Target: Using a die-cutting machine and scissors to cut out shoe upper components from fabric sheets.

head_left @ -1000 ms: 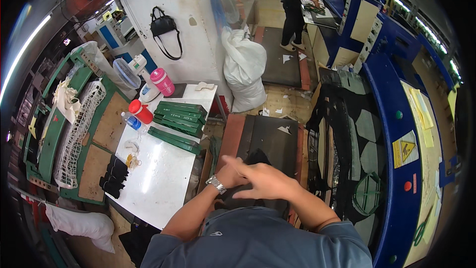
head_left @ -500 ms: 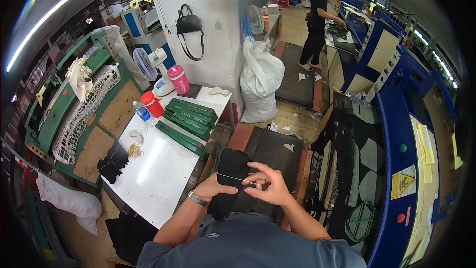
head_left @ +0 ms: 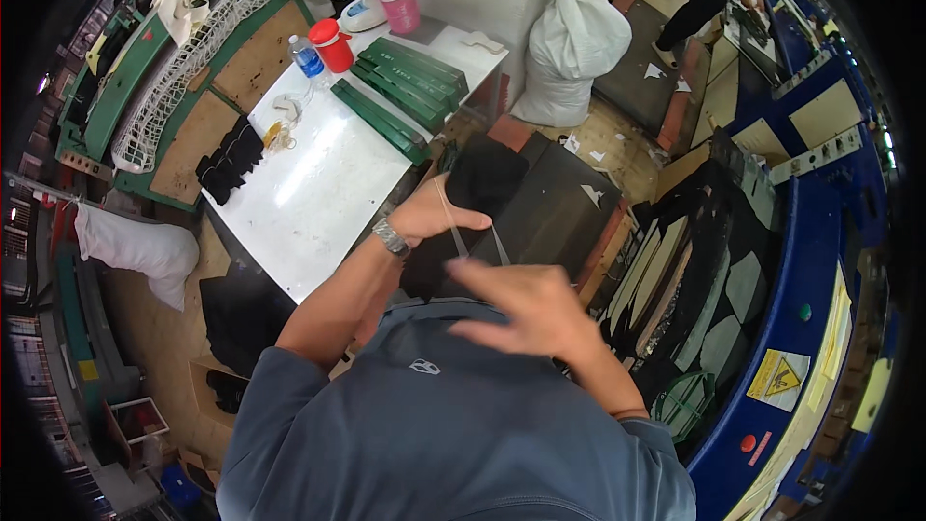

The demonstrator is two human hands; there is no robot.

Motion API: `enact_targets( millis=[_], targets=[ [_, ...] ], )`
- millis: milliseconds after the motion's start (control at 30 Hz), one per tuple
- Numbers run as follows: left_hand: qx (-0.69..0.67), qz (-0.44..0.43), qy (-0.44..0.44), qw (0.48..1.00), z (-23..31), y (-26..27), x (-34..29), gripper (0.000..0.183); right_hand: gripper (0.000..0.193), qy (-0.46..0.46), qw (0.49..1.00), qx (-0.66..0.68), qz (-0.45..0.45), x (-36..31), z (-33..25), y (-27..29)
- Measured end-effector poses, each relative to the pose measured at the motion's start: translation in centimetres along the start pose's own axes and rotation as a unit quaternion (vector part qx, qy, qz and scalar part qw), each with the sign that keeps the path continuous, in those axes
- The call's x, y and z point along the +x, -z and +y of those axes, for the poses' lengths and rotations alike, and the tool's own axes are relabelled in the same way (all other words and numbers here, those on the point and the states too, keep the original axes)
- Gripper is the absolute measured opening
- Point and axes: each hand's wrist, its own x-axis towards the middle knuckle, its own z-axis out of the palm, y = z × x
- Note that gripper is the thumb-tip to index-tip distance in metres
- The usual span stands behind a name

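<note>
Right hand drawn back, blurred, bundle part-hidden

Just off the white table's right side, I see a soft-looking black bundle, partly hidden, with a thin pale band stretched into taut strands close by it.

Blk cloth bundle, w/ a band prob. off-white, tho blurred. Tabletop wht, bars dk grn; one red jug, one pink jug. Shirt slate-gry, net wht open-mesh, machine panel dk blu, sign yel w/ blk.
</note>
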Motion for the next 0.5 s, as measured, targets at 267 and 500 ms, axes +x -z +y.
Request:
enact_targets(
  millis=[267, 500],
  targets=[
    [-0.084, 0.085, -0.013, 0.993, 3.5, -2.4, -3.3, 0.055, 0.030, -0.169, 0.757, 0.488, 0.400, -7.4, 8.7, -2.3],
    [-0.074, 0.073, -0.040, 0.994, 5.6, -1.6, -3.1, 0.058, 0.081, -0.277, 0.892, 0.222, 0.279, -4.1, 7.1, 3.3]
  ],
)
